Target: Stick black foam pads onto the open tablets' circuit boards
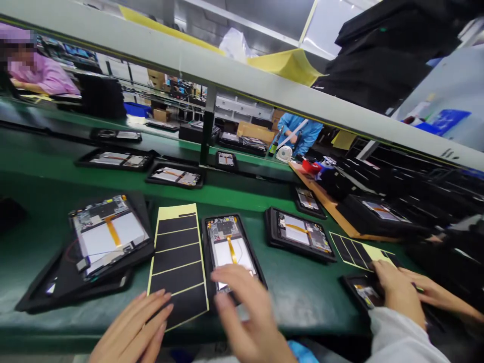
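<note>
My left hand [132, 330] lies at the lower left edge of a yellow-backed sheet of black adhesive pieces [178, 252]. Its fingers are stretched out, close together; a thin dark sliver shows between them, which I cannot identify. Slightly blurred, my right hand [249, 315] hovers over the lower end of an opened tablet [227, 242] lying in a black tray [207, 232]. Thumb and fingers are apart, with nothing visible between them. This tablet shows a white battery and an orange ribbon cable. Left of the sheet, another opened tablet [109, 234] rests tilted on stacked black trays [41, 290].
More tablets in trays [302, 232] stand to the right and along the green belt [242, 191] behind. A co-worker's hands [397, 287] work at the right beside another sticker sheet [355, 252]. A white shelf beam [181, 60] crosses overhead. Two other people sit farther back.
</note>
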A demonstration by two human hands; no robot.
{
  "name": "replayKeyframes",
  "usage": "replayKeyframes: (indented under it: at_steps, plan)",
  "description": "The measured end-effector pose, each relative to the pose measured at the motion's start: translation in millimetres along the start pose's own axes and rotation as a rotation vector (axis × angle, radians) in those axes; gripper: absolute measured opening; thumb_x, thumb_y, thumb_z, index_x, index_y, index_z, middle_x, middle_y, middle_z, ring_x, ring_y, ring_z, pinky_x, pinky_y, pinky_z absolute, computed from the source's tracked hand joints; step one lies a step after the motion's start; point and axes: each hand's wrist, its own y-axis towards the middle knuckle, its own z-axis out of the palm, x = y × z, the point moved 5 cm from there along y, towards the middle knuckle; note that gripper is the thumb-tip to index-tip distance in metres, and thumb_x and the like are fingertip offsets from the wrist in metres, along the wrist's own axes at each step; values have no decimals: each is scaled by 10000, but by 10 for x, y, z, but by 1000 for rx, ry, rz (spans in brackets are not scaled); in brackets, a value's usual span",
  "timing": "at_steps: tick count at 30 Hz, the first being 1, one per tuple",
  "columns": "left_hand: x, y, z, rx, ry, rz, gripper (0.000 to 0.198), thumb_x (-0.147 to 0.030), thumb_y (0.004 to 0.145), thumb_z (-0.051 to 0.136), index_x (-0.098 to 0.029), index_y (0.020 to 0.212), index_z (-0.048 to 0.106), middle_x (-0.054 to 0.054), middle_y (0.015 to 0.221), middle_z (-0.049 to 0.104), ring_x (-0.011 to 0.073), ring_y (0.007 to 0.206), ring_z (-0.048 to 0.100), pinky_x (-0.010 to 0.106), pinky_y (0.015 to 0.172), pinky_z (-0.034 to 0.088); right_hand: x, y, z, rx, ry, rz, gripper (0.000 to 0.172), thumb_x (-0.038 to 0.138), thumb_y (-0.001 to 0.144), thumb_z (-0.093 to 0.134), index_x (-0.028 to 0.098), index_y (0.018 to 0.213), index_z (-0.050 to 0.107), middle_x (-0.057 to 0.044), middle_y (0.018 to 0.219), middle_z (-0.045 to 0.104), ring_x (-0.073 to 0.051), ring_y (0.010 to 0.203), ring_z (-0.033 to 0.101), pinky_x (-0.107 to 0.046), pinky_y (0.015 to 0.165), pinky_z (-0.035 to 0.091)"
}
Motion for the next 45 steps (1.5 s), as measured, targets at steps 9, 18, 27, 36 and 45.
replayKeyframes:
  at_steps: [9,18,27,36,45]
  plan:
    - [252,171,472,159,149,106,348,-398,1021,529,-240,1275,707,67,1354,705,242,1165,702,307,912,617,-1442,1387,1277,635,-295,61,271,110,988,587,200,1169,767,-90,1168,739,-219,1069,686,-325,942,515]
    - [708,509,1191,140,256,-97,514,-317,1078,321,-69,1456,566,214,1509,560,343,1421,524,486,1090,543,-2086,1557,1728,701,-268,9,201,109,924,695,233,1035,807,-47,1043,752,-209,1030,665,-294,883,472]
    - [779,345,1332,172,303,-123,547,-349,1080,336,-82,1533,487,199,1583,487,336,1453,495,479,1101,531,-2125,1544,1719,690,-250,22,198,90,900,678,235,987,781,-18,963,755,-199,958,670,-283,817,475]
    - [765,377,1279,178,281,-107,552,-383,1090,355,-77,1527,499,193,1592,477,337,1441,500,466,1088,531,-2115,1539,1725,707,-185,27,164,107,913,698,236,914,800,-27,1005,754,-203,1014,669,-297,876,465]
    - [792,473,1236,229,246,-131,542,-413,1089,344,-86,1431,607,207,1500,574,341,1388,548,470,1058,546,-2112,1586,1715,625,-16,91,162,50,890,691,195,820,700,-18,943,659,-178,941,616,-283,851,453]
